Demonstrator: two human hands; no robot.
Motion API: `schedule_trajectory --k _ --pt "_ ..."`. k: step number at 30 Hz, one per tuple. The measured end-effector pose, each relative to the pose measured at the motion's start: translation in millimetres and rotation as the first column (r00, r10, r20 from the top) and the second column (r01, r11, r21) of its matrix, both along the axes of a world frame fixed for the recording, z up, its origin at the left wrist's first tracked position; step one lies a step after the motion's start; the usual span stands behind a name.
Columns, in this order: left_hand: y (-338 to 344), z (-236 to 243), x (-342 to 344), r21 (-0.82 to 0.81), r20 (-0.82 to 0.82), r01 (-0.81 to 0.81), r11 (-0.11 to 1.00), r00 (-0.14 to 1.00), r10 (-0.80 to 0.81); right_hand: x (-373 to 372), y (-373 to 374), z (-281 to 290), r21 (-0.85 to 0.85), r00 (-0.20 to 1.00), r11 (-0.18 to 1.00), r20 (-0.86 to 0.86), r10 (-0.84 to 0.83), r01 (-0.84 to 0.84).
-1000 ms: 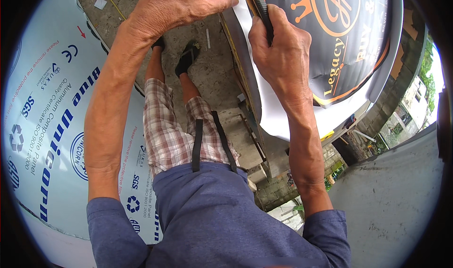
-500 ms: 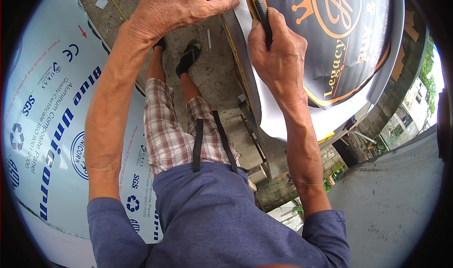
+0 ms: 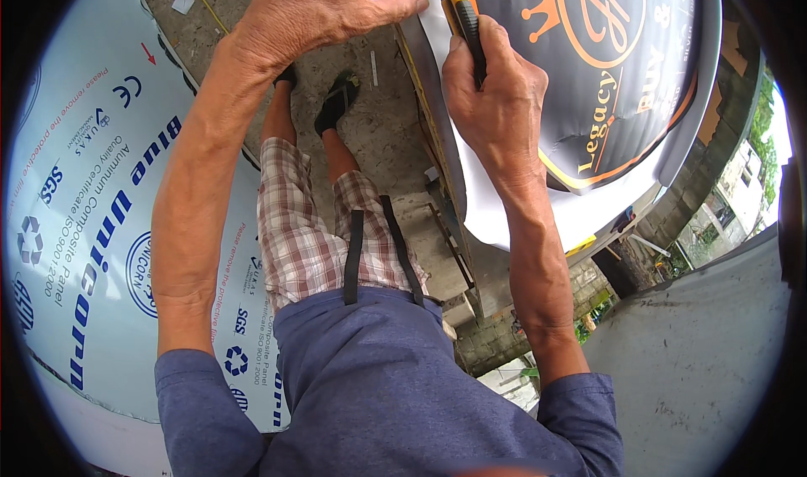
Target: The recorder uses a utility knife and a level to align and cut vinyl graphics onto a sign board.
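My left hand (image 3: pixel 324 10) is at the top edge, thumb stretched out to the white margin of a curved sign; its other fingers are mostly cut off or hidden. My right hand (image 3: pixel 496 99) is closed round a yellow-and-black cutter knife (image 3: pixel 468 25), which lies along the left margin of the sign, beside my left thumb. The sign (image 3: pixel 639 99) has a dark printed face with orange graphics and a loose white border (image 3: pixel 487 225). The blade's tip is too small to make out clearly.
A large film-covered panel (image 3: pixel 101 183) fills the left. Concrete floor (image 3: pixel 378 158) shows below, with my legs, sandals, a yellow line (image 3: pixel 210 15) and small scraps. A grey surface (image 3: pixel 672 342) curves along the lower right, with a block wall and greenery beyond.
My right hand and the knife have shifted very slightly down since a second ago, still along the sign's left margin. My left hand is almost unmoved.
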State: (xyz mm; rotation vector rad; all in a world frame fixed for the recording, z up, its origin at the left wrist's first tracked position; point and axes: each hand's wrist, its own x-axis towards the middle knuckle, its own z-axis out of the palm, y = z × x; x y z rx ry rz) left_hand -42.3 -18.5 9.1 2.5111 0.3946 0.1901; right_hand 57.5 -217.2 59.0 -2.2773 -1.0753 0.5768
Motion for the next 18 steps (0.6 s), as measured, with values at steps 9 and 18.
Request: schedule_trajectory --k 9,18 --pt "0 -3 0 0.015 0.004 0.005 1.0 1.0 -0.005 7 8 12 -0.086 0.999 0.996 0.013 0.037 -0.035" --pt "-2 -4 1 0.028 0.015 -0.007 1.0 1.0 0.007 2 2 6 -0.052 1.0 0.999 0.003 0.011 -0.011"
